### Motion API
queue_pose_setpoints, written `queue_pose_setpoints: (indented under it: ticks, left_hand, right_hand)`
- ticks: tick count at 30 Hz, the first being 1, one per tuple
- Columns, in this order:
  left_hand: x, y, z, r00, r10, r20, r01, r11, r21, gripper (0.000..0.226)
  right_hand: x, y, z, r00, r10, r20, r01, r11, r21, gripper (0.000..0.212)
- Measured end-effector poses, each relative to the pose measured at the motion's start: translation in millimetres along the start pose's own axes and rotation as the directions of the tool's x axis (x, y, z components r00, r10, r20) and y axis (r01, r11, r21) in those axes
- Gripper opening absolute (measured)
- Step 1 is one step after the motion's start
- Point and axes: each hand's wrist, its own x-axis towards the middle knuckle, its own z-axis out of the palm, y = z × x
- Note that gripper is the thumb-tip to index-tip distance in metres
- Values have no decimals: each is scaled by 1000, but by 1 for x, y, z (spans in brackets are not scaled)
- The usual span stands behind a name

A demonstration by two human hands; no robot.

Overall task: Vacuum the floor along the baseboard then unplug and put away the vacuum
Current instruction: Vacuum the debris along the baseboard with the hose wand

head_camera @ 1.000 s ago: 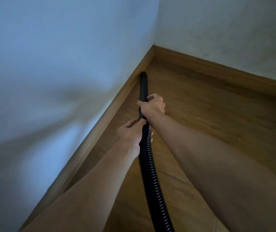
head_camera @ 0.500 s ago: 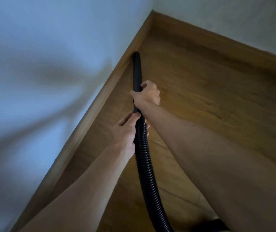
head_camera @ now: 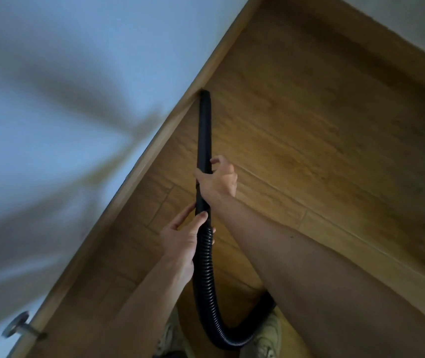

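Note:
A black vacuum nozzle (head_camera: pixel 204 130) runs up the middle of the view, its tip touching the floor right beside the wooden baseboard (head_camera: pixel 154 140) on the left wall. My right hand (head_camera: pixel 217 180) grips the smooth tube higher up. My left hand (head_camera: pixel 183 236) holds it lower, where the ribbed black hose (head_camera: pixel 203 280) begins. The hose curves down between my feet and disappears under my right forearm. The vacuum body is out of view.
The white wall (head_camera: pixel 64 99) fills the left side, and a second baseboard (head_camera: pixel 361 29) runs along the far wall. Wood-plank floor (head_camera: pixel 322 151) spreads to the right. A metal door stop (head_camera: pixel 17 326) sticks out of the baseboard at lower left. My shoes (head_camera: pixel 265 337) stand below.
The view has tilted down and pulled back from the corner. The nozzle tip now sits further back along the left baseboard, and the door stop and my shoes have come into view.

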Motion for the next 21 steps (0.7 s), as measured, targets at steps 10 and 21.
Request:
queue_pose_setpoints:
  ticks: [10,21]
  left_hand:
    - [-17,-2,-17,999,-19,30,18,999,39,33]
    - [-35,-34,14,989,-28,143,-11,964,265,35]
  right_hand:
    - [-20,11,1,999,25,-22,-25,1000,13,34]
    - [-19,59,-60,947,266,-183,-234,956,179,27]
